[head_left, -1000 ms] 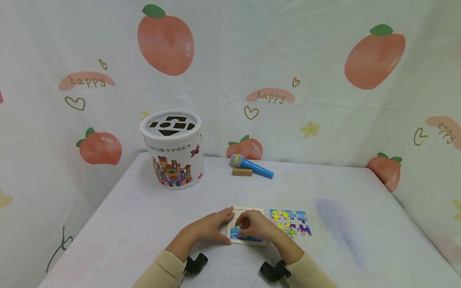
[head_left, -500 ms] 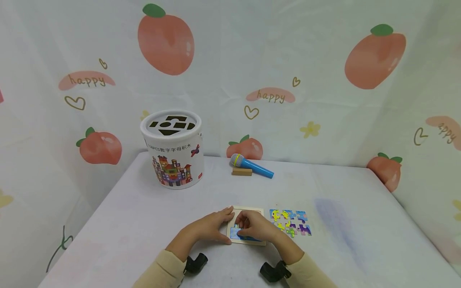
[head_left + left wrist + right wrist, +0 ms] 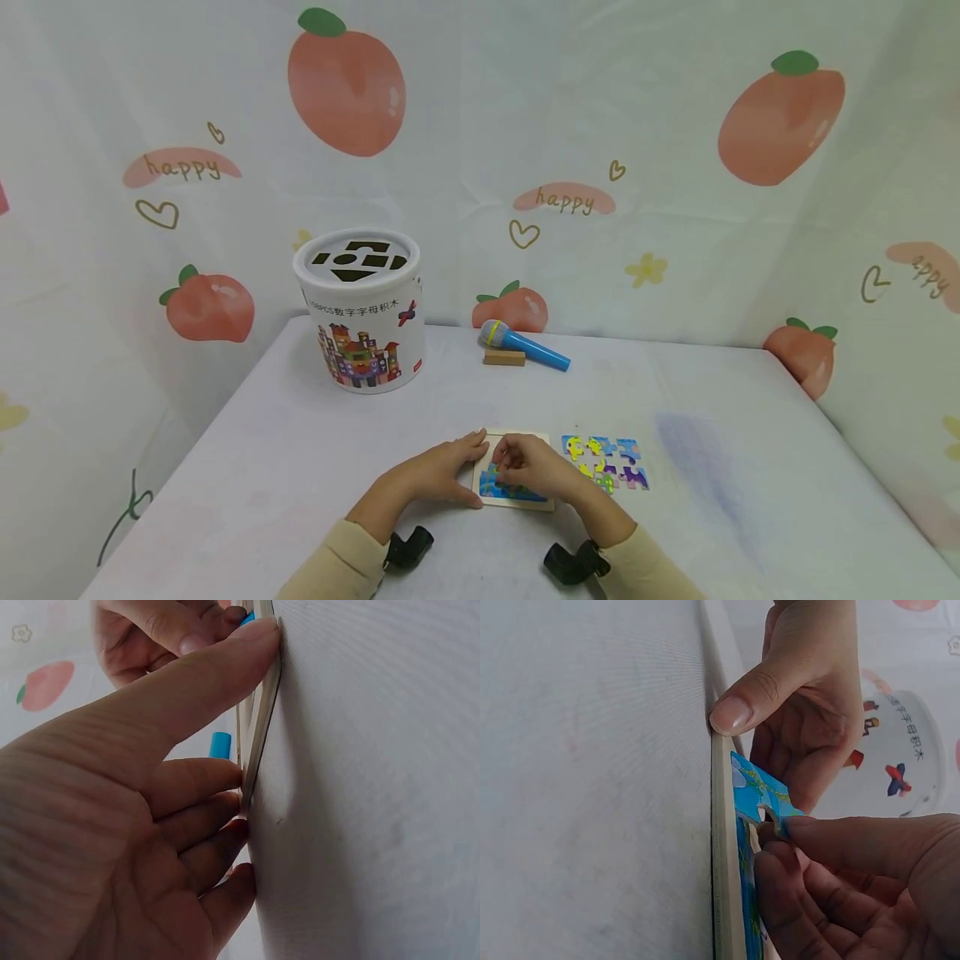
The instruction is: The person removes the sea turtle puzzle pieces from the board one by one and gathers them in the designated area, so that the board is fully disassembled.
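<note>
Cannot see much of the middle of the puzzle board (image 3: 517, 505) beneath the right grip (image 3: 528, 467) in the head view, nor the pinched edge of the puzzle piece (image 3: 761, 784) under that same grip's thumb. Past the left grip (image 3: 438, 473), find only 1 end of the microphone (image 3: 220, 745) in the left wrist view. Behind both grips, lose 2 sleeves (image 3: 337, 560) off the head view's bottom edge.

Two hands (image 3: 438, 472) (image 3: 538, 467), one frame (image 3: 517, 505) between, several pieces (image 3: 573, 447) rightward, two wrist cameras (image 3: 410, 548) (image 3: 572, 564), beyond them — one tub (image 3: 360, 321), one mic (image 3: 536, 348), one block (image 3: 504, 358)

The puzzle piece (image 3: 759, 786) is blue, sleeves (image 3: 339, 560) beige.
</note>
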{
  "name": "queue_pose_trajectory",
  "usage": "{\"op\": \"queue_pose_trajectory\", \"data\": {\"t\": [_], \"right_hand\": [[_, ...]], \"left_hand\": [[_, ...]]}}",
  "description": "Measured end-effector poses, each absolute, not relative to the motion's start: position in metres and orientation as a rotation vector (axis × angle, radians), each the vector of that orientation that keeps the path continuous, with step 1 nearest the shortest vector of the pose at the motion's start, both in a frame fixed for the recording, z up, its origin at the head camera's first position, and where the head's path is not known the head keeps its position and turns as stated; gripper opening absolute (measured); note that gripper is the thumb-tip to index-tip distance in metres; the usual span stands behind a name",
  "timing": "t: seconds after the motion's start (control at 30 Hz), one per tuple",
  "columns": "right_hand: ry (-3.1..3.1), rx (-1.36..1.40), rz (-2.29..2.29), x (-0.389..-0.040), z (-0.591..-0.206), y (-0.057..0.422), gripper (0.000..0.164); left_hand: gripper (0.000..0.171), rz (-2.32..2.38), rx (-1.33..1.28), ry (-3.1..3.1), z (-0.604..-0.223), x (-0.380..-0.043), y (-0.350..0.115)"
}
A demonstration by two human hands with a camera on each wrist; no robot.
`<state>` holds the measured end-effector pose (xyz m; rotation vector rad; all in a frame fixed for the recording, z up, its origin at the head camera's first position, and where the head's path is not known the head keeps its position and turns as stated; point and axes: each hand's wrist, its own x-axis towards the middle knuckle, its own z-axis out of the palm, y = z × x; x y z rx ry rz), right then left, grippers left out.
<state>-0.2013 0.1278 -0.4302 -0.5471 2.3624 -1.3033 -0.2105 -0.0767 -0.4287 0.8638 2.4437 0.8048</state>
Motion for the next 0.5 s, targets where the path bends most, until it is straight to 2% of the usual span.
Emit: {"op": "queue_pose_trajectory", "data": {"t": [0.5], "right_hand": [[2.351, -0.377, -1.475, -0.192, -0.429, 0.157, 0.019]], "left_hand": [[0.082, 0.757, 0.8, 2.461, -0.431, -0.212, -0.072]]}}
